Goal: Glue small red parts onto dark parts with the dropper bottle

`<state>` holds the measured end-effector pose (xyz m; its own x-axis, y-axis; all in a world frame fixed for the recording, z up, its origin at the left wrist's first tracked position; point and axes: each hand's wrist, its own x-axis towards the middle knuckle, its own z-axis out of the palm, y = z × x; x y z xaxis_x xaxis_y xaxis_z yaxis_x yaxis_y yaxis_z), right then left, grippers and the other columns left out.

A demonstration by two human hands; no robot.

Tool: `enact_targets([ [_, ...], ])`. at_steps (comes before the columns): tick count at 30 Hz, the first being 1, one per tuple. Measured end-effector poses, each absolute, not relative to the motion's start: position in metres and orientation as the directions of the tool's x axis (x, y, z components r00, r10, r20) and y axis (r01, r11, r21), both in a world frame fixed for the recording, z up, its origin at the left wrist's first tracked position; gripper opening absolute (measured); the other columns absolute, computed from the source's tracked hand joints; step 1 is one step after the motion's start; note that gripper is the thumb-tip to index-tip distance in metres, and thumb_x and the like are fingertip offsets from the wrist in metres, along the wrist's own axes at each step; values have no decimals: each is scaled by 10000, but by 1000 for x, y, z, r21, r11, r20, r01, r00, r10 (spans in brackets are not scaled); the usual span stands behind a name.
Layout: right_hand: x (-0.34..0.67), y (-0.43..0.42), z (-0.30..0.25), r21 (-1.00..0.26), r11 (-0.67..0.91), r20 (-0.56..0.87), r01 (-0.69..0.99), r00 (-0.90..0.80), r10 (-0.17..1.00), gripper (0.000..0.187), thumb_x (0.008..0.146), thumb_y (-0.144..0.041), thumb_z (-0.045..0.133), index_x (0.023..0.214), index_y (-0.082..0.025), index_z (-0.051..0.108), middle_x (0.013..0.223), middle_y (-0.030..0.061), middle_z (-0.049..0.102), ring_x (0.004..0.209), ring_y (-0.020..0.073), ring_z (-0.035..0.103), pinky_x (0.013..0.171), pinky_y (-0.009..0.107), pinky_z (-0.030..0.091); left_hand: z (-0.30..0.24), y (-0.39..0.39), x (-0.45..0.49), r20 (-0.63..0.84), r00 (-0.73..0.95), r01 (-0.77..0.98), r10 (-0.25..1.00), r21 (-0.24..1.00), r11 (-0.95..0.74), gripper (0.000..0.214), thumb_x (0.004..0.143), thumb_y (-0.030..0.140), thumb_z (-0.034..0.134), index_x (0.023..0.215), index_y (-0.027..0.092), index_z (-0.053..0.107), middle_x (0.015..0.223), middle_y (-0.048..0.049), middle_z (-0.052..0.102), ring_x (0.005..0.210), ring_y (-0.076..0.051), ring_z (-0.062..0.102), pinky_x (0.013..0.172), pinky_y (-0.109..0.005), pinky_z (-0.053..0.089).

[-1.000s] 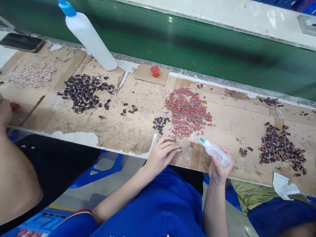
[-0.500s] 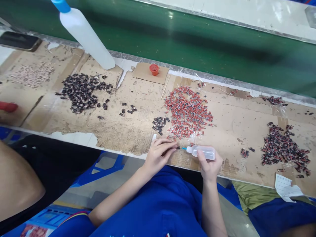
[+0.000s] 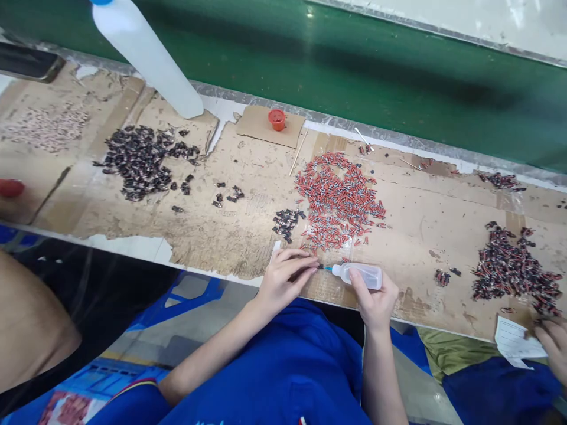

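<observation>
Between its fingertips, my left hand [image 3: 286,277] pinches a small black part [image 3: 320,267]. My right hand [image 3: 376,295] is closed around a clear squeeze bottle [image 3: 363,275] lying sideways. The bottle's blue needle tip points left and meets or nearly meets the black part; I cannot tell whether they touch. Just beyond my hands lies a wide pile of small red parts with metal ends [image 3: 339,198]. A small cluster of black parts [image 3: 287,223] sits at that pile's left side.
A big pile of black parts [image 3: 137,162] and a tall white bottle [image 3: 153,62] are at left. A red cup [image 3: 277,120] stands on cardboard at the back. At right, another person's hand [image 3: 553,339] is near a paper slip [image 3: 516,339] and a mixed red-black pile [image 3: 511,265].
The squeeze bottle has shifted slightly left, bringing its needle closer to the black part. Another person's hand has come into view at the right edge. The whole view has shifted a little.
</observation>
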<state>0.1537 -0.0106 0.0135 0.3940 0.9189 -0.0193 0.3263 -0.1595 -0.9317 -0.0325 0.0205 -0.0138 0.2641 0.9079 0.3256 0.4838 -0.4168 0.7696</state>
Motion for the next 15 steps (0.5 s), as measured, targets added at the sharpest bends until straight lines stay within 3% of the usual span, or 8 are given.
enact_targets([
  [6, 154, -11, 12, -951, -131, 9, 278, 452, 892, 225, 752, -394, 709, 703, -175, 697, 611, 28, 710, 517, 170, 640, 483, 261, 500, -14, 20, -32, 322, 254, 464, 912, 786, -407, 107, 854, 205, 658, 930, 217, 733, 862, -40, 764, 869, -181, 690, 802, -342, 547],
  [15, 156, -11, 12, -958, -144, -45, 248, 366, 930, 161, 735, -341, 716, 746, -180, 719, 675, 42, 744, 579, 188, 680, 538, 271, 531, -13, 21, -32, 328, 261, 470, 908, 778, -417, 126, 848, 187, 663, 947, 223, 734, 851, -35, 766, 872, -185, 693, 825, -346, 540],
])
